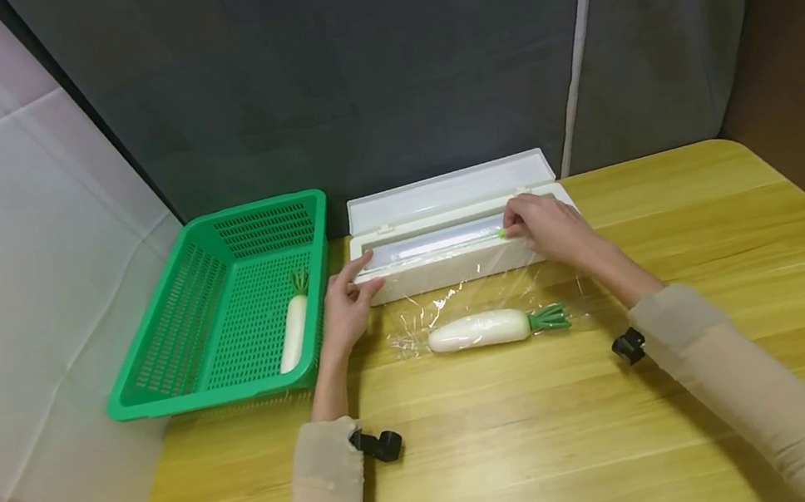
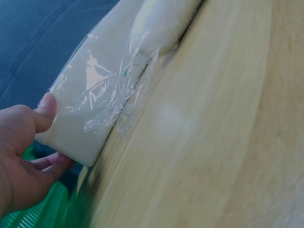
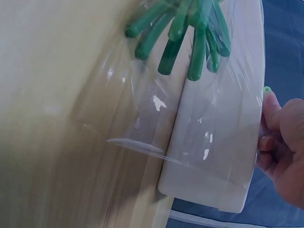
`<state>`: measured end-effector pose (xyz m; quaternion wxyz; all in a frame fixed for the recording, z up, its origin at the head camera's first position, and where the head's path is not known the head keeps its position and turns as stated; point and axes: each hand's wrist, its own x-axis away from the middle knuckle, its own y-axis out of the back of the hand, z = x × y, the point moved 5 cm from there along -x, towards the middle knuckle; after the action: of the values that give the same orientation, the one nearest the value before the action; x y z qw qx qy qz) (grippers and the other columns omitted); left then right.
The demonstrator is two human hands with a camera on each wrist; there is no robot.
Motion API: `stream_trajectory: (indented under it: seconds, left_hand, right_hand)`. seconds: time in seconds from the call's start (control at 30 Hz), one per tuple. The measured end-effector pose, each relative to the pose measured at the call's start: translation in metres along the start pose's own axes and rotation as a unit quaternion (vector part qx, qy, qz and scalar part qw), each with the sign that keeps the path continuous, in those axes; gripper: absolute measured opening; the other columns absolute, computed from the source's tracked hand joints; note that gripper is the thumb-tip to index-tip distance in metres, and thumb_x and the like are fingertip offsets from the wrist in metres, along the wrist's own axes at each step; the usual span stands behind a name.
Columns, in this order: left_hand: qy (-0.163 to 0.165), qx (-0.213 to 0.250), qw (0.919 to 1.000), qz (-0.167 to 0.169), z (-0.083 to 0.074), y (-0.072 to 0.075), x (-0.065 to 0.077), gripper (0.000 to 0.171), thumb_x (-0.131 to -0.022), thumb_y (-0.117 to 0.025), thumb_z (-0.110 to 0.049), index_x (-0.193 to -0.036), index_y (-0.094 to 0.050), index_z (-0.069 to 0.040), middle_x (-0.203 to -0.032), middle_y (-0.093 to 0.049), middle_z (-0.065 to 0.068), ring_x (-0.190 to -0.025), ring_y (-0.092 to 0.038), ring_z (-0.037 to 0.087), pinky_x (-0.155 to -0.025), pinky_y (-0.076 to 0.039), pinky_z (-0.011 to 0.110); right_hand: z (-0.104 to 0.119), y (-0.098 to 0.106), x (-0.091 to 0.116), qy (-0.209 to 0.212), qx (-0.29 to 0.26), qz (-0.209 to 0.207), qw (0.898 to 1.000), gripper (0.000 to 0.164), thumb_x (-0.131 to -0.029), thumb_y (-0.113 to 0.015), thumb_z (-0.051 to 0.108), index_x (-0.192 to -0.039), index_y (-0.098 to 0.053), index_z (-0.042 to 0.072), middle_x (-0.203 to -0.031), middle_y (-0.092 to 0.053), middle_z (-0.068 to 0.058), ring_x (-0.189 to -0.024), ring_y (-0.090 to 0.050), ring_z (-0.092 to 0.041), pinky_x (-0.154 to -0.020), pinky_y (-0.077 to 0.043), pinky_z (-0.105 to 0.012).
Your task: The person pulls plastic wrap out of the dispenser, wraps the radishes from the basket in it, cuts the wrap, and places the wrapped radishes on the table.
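Observation:
A white cling film box (image 1: 443, 271) stands with its lid raised and a film roll (image 1: 439, 242) inside. My left hand (image 1: 345, 308) grips the box's left end, thumb and fingers spread around the corner. With curled fingers, my right hand (image 1: 550, 224) pinches a small green slider (image 1: 502, 233) on the box's front edge, near the right end; the hand hides part of it. Clear film (image 2: 97, 90) runs from the box down over a white radish (image 1: 480, 330) with green stalks (image 3: 197, 52), which lies on the table in front of the box.
To the left, a green plastic basket (image 1: 220, 399) holds another white radish (image 1: 294, 331), close beside my left hand. Behind the box hangs a dark grey cloth (image 1: 351, 81). The wooden table (image 1: 518, 454) stretches toward me, and a brown surface (image 1: 802, 68) borders it at right.

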<state>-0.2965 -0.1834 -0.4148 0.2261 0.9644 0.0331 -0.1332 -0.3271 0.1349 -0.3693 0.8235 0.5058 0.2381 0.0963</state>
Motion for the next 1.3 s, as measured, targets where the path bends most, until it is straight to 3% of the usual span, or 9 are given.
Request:
stream_trajectory:
  seconds: [0.2,0.47,0.77,1.1,1.3]
  left_hand:
    - [-0.004,0.002,1.0,-0.001,0.0,0.0,0.0,0.047,-0.095,-0.07,-0.011,-0.141,-0.06,-0.011,-0.106,-0.044,0.01,-0.053,-0.029,0.003,-0.055,-0.033,0.021]
    - [-0.007,0.003,1.0,-0.004,0.001,0.001,0.0,0.047,-0.095,-0.071,-0.011,-0.14,-0.061,-0.01,-0.105,-0.044,0.01,-0.054,-0.032,0.006,-0.056,-0.033,0.02]
    - [-0.016,0.002,0.9999,-0.005,0.0,-0.001,-0.001,0.048,-0.094,-0.072,-0.01,-0.14,-0.06,-0.008,-0.103,-0.044,0.011,-0.055,-0.032,0.005,-0.059,-0.034,0.022]
    - [-0.003,-0.007,1.0,-0.001,0.002,-0.003,-0.002,0.047,-0.095,-0.071,-0.013,-0.141,-0.06,-0.012,-0.107,-0.045,0.01,-0.059,-0.032,0.009,-0.061,-0.034,0.023]
    - [0.005,-0.003,1.0,-0.002,0.004,-0.001,-0.001,0.048,-0.095,-0.071,-0.013,-0.142,-0.06,-0.013,-0.107,-0.045,0.01,-0.059,-0.033,0.008,-0.06,-0.035,0.023]
  right_hand:
    - [-0.003,0.001,0.002,0.03,-0.006,0.003,1.0,0.008,-0.096,-0.068,0.004,-0.094,-0.061,0.002,-0.094,-0.063,-0.012,-0.086,-0.058,-0.028,-0.079,-0.052,-0.044]
    - [-0.01,0.003,0.004,0.013,0.003,-0.011,1.0,0.011,-0.094,-0.072,0.012,-0.094,-0.064,0.006,-0.092,-0.063,-0.009,-0.084,-0.058,-0.025,-0.077,-0.05,-0.045]
    - [-0.01,0.005,0.007,0.06,0.011,-0.012,0.998,0.007,-0.095,-0.067,0.0,-0.094,-0.06,0.003,-0.091,-0.06,-0.012,-0.086,-0.057,-0.029,-0.077,-0.052,-0.045]
    - [-0.017,0.006,0.012,0.032,0.008,-0.03,0.999,0.007,-0.095,-0.071,0.009,-0.094,-0.063,0.008,-0.093,-0.063,-0.006,-0.083,-0.058,-0.025,-0.07,-0.051,-0.046]
    - [-0.016,0.005,0.013,0.062,0.003,-0.042,0.997,0.007,-0.094,-0.068,0.0,-0.095,-0.062,0.003,-0.093,-0.062,-0.01,-0.085,-0.057,-0.027,-0.075,-0.052,-0.045]
